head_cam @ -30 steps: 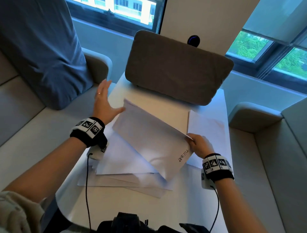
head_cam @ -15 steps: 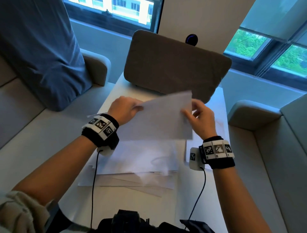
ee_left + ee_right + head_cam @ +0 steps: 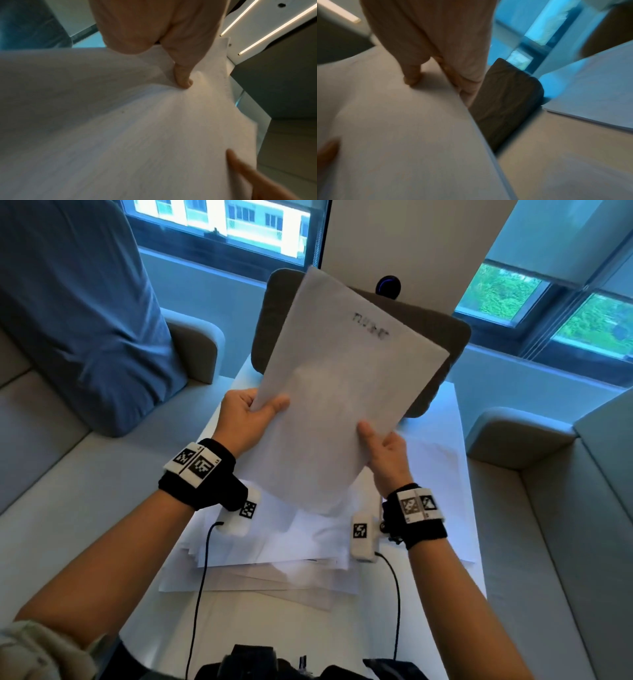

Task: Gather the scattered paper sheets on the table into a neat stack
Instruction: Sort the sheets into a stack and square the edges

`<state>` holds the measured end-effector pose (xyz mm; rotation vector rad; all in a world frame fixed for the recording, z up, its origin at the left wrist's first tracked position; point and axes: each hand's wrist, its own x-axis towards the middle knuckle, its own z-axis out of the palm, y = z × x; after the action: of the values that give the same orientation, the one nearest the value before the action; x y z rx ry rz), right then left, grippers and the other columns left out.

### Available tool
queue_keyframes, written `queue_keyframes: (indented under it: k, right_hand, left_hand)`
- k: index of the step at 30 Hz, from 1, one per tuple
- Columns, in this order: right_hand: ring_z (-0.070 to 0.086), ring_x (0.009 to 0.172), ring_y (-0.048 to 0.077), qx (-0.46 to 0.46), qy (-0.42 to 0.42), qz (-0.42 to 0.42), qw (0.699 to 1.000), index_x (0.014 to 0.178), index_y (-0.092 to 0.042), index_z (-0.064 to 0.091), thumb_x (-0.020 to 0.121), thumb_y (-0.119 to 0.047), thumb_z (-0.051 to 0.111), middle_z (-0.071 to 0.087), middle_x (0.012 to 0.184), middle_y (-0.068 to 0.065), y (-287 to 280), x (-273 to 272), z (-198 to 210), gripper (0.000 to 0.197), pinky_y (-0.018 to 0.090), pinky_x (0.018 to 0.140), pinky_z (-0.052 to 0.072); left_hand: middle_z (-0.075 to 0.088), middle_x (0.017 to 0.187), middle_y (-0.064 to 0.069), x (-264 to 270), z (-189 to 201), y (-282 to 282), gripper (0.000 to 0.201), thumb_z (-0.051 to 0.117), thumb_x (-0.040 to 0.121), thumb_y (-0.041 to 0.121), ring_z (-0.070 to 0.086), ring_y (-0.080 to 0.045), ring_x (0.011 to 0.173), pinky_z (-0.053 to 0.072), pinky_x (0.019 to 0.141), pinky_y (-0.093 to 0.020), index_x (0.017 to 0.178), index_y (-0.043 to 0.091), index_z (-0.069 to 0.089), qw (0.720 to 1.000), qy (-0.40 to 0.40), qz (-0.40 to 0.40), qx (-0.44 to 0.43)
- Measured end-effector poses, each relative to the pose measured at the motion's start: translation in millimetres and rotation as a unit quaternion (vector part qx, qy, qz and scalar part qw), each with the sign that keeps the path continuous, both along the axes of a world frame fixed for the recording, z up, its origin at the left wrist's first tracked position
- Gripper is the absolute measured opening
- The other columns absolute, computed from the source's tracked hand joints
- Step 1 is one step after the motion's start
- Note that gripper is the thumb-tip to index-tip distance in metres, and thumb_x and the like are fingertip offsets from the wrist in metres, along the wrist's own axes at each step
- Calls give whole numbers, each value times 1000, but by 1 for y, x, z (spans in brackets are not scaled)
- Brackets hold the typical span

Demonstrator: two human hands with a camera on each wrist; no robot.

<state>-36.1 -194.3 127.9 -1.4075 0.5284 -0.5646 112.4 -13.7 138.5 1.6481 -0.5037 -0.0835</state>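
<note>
I hold a bundle of white paper sheets (image 3: 342, 392) upright and tilted above the table, faint print near its top. My left hand (image 3: 255, 412) grips its left edge, thumb on the front. My right hand (image 3: 380, 446) grips the lower right edge the same way. In the left wrist view my thumb presses on the held sheets (image 3: 137, 128); in the right wrist view the held sheets (image 3: 402, 128) fill the lower left. Under my wrists a fanned pile of sheets (image 3: 274, 556) lies on the white table (image 3: 267, 635). One single sheet (image 3: 435, 460) lies flat to the right.
A grey-brown cushion (image 3: 442, 344) stands at the table's far end, behind the held sheets. A blue pillow (image 3: 75, 302) leans on the left sofa (image 3: 68, 491). Another sofa (image 3: 555, 525) is on the right. Cables hang from both wrist cameras over the table's near part.
The sheets went from lying low over the pile, held mostly by my right hand, to being raised upright in both hands. The printed end turned to the top.
</note>
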Motion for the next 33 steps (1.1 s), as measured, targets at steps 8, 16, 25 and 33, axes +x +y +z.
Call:
queue_keyframes:
  k: [8, 16, 25, 33]
  right_hand:
    - [71, 71, 23, -5, 85, 136, 987, 100, -5, 64, 96, -20, 53, 72, 90, 11, 18, -10, -42, 20, 29, 59, 58]
    - [36, 43, 10, -111, 102, 119, 981, 81, -11, 54, 101, -16, 43, 45, 50, -3, 9, -16, -48, 23, 19, 43, 33]
    - [38, 45, 9, -21, 97, 45, 994, 84, -8, 54, 100, -13, 45, 42, 55, 0, -16, -36, -55, 19, 19, 45, 34]
    - [38, 49, 15, -118, 259, -11, 959, 72, -10, 41, 101, -13, 37, 41, 61, 6, -69, -92, -87, 29, 25, 44, 33]
  left_hand:
    - [70, 74, 14, 18, 11, 14, 20, 71, 84, 22, 65, -1, 67, 54, 67, -23, 97, 7, 70, 989, 53, 75, -117]
    - [69, 93, -9, 17, -8, 9, 26, 70, 84, 20, 63, -8, 70, 55, 73, -30, 102, 1, 68, 977, 105, 141, -118]
    - [66, 110, -12, -12, -46, 1, 36, 71, 82, 9, 64, -23, 98, 51, 88, -38, 116, 4, 61, 979, 163, -64, 103]
    - [62, 105, -14, -65, -72, -40, 34, 63, 87, 5, 63, -27, 88, 58, 67, -33, 120, 4, 55, 888, 238, -262, 294]
